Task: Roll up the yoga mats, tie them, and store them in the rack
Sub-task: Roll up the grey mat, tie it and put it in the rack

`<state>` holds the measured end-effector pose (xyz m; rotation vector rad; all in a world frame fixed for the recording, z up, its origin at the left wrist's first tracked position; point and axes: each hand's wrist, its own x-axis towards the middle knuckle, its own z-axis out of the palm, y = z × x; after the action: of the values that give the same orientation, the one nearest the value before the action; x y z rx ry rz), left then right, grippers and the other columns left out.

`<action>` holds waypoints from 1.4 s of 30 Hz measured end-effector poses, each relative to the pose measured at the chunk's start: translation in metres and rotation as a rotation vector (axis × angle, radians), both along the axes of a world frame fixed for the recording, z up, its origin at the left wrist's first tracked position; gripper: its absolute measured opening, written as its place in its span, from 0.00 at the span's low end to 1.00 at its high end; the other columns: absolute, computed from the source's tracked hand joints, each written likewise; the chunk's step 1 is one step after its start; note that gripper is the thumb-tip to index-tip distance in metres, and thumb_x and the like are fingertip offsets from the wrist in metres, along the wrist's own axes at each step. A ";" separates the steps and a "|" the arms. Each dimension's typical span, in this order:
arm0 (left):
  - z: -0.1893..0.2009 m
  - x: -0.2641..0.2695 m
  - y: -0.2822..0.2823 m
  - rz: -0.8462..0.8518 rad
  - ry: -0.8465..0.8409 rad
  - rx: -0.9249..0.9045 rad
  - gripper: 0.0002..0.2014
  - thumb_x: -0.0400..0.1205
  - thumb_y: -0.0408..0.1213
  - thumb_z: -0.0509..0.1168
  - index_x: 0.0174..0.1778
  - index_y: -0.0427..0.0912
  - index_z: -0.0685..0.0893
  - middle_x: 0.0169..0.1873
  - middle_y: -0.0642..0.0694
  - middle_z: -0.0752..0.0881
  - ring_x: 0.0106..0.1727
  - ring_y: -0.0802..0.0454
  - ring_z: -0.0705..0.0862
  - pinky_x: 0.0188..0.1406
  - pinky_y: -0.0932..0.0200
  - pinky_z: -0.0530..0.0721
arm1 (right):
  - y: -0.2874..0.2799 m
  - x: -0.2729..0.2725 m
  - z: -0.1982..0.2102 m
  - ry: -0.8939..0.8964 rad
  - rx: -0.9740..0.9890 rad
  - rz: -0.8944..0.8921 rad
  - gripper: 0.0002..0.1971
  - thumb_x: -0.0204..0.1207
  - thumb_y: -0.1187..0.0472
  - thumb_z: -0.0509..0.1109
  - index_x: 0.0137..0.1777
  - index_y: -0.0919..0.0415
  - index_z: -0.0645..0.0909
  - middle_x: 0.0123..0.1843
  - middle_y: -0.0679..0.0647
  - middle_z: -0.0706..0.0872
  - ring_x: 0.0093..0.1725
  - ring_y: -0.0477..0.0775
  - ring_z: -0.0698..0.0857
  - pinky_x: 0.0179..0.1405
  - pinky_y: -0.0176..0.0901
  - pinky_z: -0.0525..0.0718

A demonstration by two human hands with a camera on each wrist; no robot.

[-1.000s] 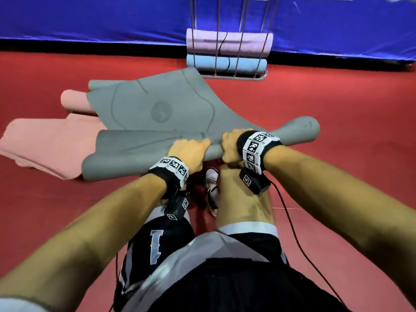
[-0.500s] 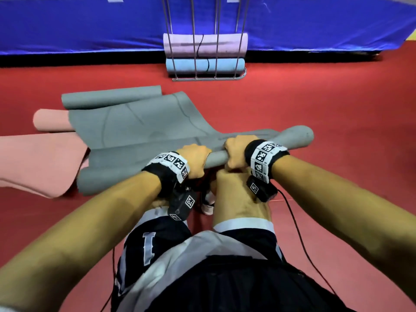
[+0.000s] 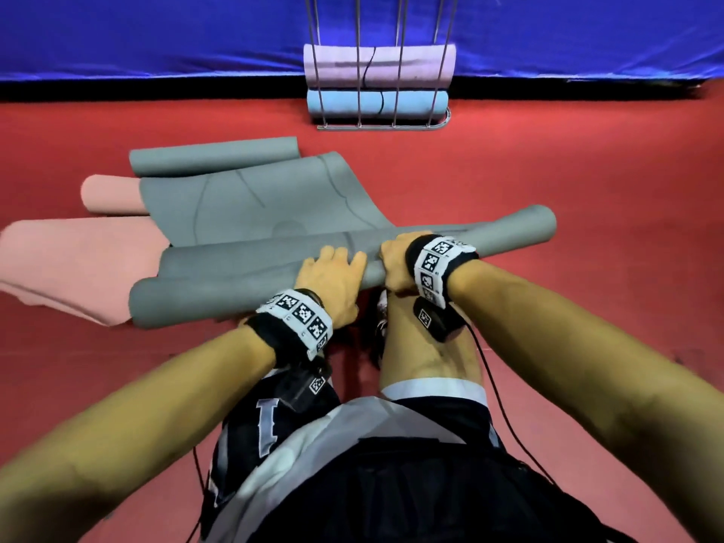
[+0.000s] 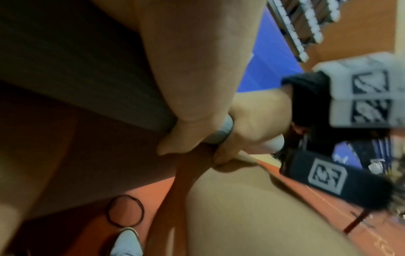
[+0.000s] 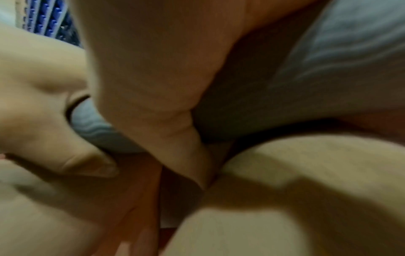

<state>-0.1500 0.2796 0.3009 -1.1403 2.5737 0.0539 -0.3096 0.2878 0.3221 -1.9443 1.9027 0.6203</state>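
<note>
The grey yoga mat (image 3: 250,213) lies on the red floor (image 3: 548,190) at about 12 o'clock from the person's knees, its near end wound into a roll (image 3: 219,295) that runs slantwise, the far end still flat and overlapping a pink mat (image 3: 70,264) at 10 o'clock. The left hand (image 3: 333,284) lies over the roll's middle with its fingers draped forward and the thumb tucked beneath; the right hand (image 3: 395,260) is curled around it just beside the left, so both grips are holding the roll.

Both hands sit close together at the centre, so the ends may roll at different rates. The roll already looks thicker at its 8 o'clock end than at 2 o'clock, which suggests coning. If that goes on, the layers could telescope, and a loose roll may spring open before it is tied. The pink mat underneath could drag along.

A black band (image 4: 124,213) lies on the floor near a shoe (image 4: 127,242). At 12 o'clock, well apart, a wire rack (image 3: 382,125) holds a lilac roll (image 3: 337,64) above a light blue roll (image 3: 341,103), against a blue wall pad (image 3: 156,33).
</note>
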 end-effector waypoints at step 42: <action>0.067 -0.132 -0.077 -0.367 0.175 -0.362 0.31 0.75 0.27 0.67 0.74 0.48 0.72 0.53 0.43 0.82 0.52 0.36 0.85 0.40 0.47 0.68 | 0.035 -0.125 0.080 0.205 -0.448 -0.429 0.13 0.74 0.58 0.71 0.59 0.56 0.85 0.53 0.60 0.90 0.52 0.67 0.89 0.42 0.49 0.78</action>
<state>-0.2822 0.2029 0.3674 -0.7772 2.9918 -0.4301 -0.4345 0.3232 0.4023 -1.6562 2.6698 0.2902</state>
